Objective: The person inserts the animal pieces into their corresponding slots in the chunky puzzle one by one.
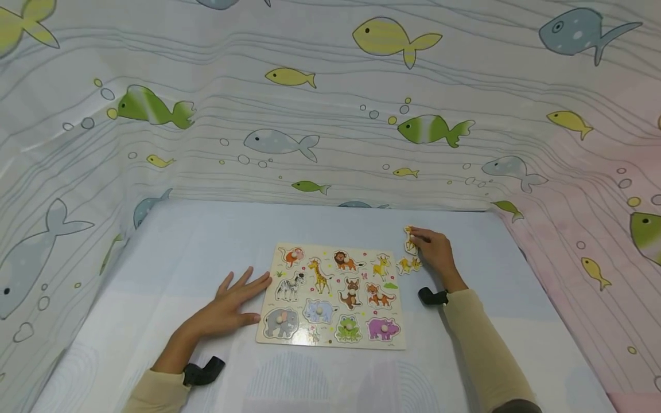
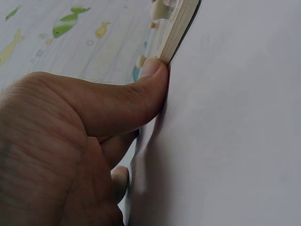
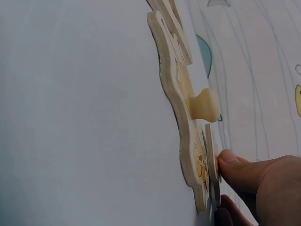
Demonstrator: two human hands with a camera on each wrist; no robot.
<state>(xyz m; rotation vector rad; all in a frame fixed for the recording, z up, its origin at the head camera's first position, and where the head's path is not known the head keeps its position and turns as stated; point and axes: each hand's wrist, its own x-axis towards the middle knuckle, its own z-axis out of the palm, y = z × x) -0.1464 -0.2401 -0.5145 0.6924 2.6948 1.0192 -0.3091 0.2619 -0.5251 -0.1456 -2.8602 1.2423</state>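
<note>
A wooden puzzle board (image 1: 310,338) printed with animals lies flat on the table. My left hand (image 1: 227,310) rests at its left edge with fingers spread; in the left wrist view the thumb (image 2: 136,101) presses against the board's side (image 2: 178,33). At the upper right of the board, my right hand (image 1: 438,255) pinches a narrow yellow giraffe puzzle piece (image 1: 409,244) between thumb and fingers. Just below that lies another yellow-orange animal piece (image 1: 409,265), close to the board's edge. Its wooden knob (image 3: 206,105) stands out in the right wrist view, with the pinched piece (image 3: 212,162) behind it.
On the board, the elephant (image 1: 281,323), frog (image 1: 348,328) and purple hippo (image 1: 383,329) bear knobs. A pale tabletop (image 1: 206,229) surrounds the board. Fish-patterned cloth (image 1: 330,115) hangs behind and at both sides.
</note>
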